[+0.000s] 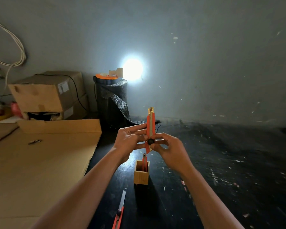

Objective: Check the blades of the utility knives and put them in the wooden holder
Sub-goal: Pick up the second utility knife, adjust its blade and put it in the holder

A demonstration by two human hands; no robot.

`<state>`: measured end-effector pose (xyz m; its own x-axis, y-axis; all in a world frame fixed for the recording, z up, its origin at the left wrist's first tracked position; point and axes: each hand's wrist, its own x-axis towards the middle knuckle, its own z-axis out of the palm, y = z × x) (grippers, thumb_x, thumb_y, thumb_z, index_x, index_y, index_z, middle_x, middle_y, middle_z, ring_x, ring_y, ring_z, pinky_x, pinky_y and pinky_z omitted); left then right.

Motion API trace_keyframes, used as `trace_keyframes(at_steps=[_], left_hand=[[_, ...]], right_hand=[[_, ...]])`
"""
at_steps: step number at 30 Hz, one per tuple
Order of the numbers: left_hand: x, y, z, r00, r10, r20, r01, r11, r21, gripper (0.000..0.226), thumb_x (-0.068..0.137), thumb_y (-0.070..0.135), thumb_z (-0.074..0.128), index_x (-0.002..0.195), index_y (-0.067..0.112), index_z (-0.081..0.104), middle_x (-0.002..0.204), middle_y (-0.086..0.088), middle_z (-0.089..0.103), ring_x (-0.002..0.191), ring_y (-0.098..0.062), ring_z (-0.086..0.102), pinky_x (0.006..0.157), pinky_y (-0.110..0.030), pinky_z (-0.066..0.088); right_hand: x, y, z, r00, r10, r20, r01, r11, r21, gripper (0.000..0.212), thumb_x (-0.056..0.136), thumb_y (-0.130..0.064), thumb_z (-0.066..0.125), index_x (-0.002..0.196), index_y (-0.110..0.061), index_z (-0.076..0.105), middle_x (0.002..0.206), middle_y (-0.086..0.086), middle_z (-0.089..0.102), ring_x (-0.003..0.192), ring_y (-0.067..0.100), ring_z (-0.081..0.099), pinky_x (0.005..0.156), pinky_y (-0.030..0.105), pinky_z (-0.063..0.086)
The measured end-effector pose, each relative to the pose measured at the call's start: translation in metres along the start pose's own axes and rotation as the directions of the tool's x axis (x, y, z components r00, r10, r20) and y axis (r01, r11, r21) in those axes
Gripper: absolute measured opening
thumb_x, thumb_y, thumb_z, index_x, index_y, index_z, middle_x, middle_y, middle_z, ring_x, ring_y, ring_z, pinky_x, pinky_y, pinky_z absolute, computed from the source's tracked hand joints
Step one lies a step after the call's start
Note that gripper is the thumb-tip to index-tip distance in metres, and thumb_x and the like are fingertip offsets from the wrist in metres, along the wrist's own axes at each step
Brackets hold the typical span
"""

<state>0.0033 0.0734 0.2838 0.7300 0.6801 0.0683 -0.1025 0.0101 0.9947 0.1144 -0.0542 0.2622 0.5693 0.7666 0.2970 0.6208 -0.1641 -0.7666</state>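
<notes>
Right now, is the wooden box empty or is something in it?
Not empty. The wooden holder has one orange knife standing in it, its top poking above the rim. Anything else inside cannot be seen.

One view only, from a wide-angle camera worn on the person's head. It looks forward and slightly down along both forearms, which enter from the bottom edge and meet at the picture's middle, close to the lens. The dark, paint-flecked counter (221, 162) fills the lower right and runs away to a grey wall (205, 55) at the far side, which takes up the whole upper half. Flat brown cardboard sheets (40, 162) lie near left. Straight lines bow towards the edges, as a wide lens gives.
</notes>
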Motion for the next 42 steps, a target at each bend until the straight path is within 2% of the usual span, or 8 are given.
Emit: trace_keyframes(at_steps=[4, 10, 15, 21, 26, 30, 36, 42], left_hand=[[0.002, 0.002, 0.001, 0.999, 0.043, -0.002, -0.042, 0.998, 0.051, 0.039, 0.091, -0.012, 0.065, 0.123, 0.009, 0.071, 0.087, 0.008, 0.082, 0.076, -0.009, 0.079, 0.055, -0.018, 0.058], [0.004, 0.003, 0.003, 0.999, 0.051, -0.010, -0.050, 0.997, 0.057, 0.039, 0.091, -0.011, 0.066, 0.125, 0.007, 0.071, 0.086, 0.009, 0.082, 0.076, -0.010, 0.080, 0.055, -0.020, 0.059], [0.004, 0.005, 0.005, 0.999, 0.042, -0.014, -0.042, 0.998, 0.045, 0.041, 0.091, -0.013, 0.064, 0.125, 0.009, 0.070, 0.082, 0.012, 0.081, 0.072, -0.006, 0.079, 0.053, -0.017, 0.057], [0.007, 0.005, 0.006, 0.999, 0.040, -0.028, -0.038, 0.997, 0.065, 0.038, 0.091, -0.008, 0.067, 0.125, 0.009, 0.071, 0.083, 0.014, 0.080, 0.072, -0.004, 0.078, 0.053, -0.017, 0.057], [0.008, 0.004, 0.004, 0.998, 0.038, -0.041, -0.035, 0.997, 0.064, 0.039, 0.092, -0.010, 0.065, 0.126, 0.008, 0.070, 0.086, 0.012, 0.080, 0.073, -0.006, 0.079, 0.053, -0.018, 0.058], [0.008, 0.004, 0.004, 0.999, 0.031, -0.027, -0.030, 0.998, 0.050, 0.041, 0.091, -0.012, 0.065, 0.127, 0.008, 0.069, 0.083, 0.012, 0.081, 0.073, -0.008, 0.079, 0.053, -0.018, 0.058], [0.008, -0.001, 0.000, 0.999, 0.025, -0.022, -0.025, 0.999, 0.034, 0.042, 0.091, -0.014, 0.063, 0.126, 0.009, 0.070, 0.088, 0.008, 0.081, 0.077, -0.011, 0.080, 0.056, -0.022, 0.060], [0.013, -0.005, -0.004, 1.000, 0.023, -0.017, -0.023, 1.000, 0.016, 0.040, 0.091, -0.012, 0.064, 0.124, 0.010, 0.071, 0.087, 0.008, 0.082, 0.077, -0.011, 0.080, 0.055, -0.020, 0.059]], right_hand=[[0.000, 0.000, 0.004, 0.999, -0.006, -0.038, 0.006, 1.000, 0.011, 0.026, 0.091, -0.028, 0.068, 0.117, -0.033, 0.065, 0.119, -0.013, 0.069, 0.102, 0.003, 0.062, 0.090, 0.024, 0.048], [0.000, -0.004, 0.005, 0.997, -0.009, -0.072, 0.010, 1.000, 0.012, 0.021, 0.088, -0.036, 0.069, 0.102, -0.037, 0.053, 0.100, -0.025, 0.058, 0.083, -0.007, 0.056, 0.071, 0.004, 0.035], [-0.001, -0.005, 0.005, 0.997, -0.059, -0.053, 0.059, 0.998, 0.012, 0.033, 0.092, -0.030, 0.068, 0.116, -0.043, 0.050, 0.105, -0.029, 0.054, 0.088, -0.009, 0.055, 0.067, 0.001, 0.039], [0.002, -0.003, 0.006, 0.996, -0.039, -0.075, 0.040, 0.999, 0.017, 0.021, 0.090, -0.031, 0.069, 0.105, -0.036, 0.055, 0.101, -0.024, 0.060, 0.084, -0.009, 0.056, 0.073, 0.003, 0.036], [0.003, 0.001, 0.006, 0.994, -0.084, -0.073, 0.085, 0.996, 0.015, 0.029, 0.091, -0.029, 0.068, 0.117, -0.037, 0.058, 0.109, -0.023, 0.062, 0.086, -0.012, 0.056, 0.071, 0.000, 0.039], [0.005, 0.003, 0.007, 0.994, -0.070, -0.079, 0.073, 0.997, 0.033, 0.021, 0.090, -0.028, 0.069, 0.105, -0.036, 0.057, 0.100, -0.025, 0.062, 0.088, -0.006, 0.059, 0.071, 0.005, 0.041], [0.006, 0.004, 0.013, 0.994, -0.074, -0.085, 0.078, 0.996, 0.042, 0.028, 0.088, -0.031, 0.071, 0.110, -0.036, 0.055, 0.098, -0.029, 0.058, 0.082, -0.011, 0.058, 0.058, 0.003, 0.043], [0.011, 0.007, 0.019, 0.996, -0.072, -0.062, 0.074, 0.997, 0.035, 0.022, 0.089, -0.029, 0.070, 0.105, -0.038, 0.057, 0.098, -0.030, 0.059, 0.086, -0.010, 0.059, 0.068, 0.008, 0.041]])
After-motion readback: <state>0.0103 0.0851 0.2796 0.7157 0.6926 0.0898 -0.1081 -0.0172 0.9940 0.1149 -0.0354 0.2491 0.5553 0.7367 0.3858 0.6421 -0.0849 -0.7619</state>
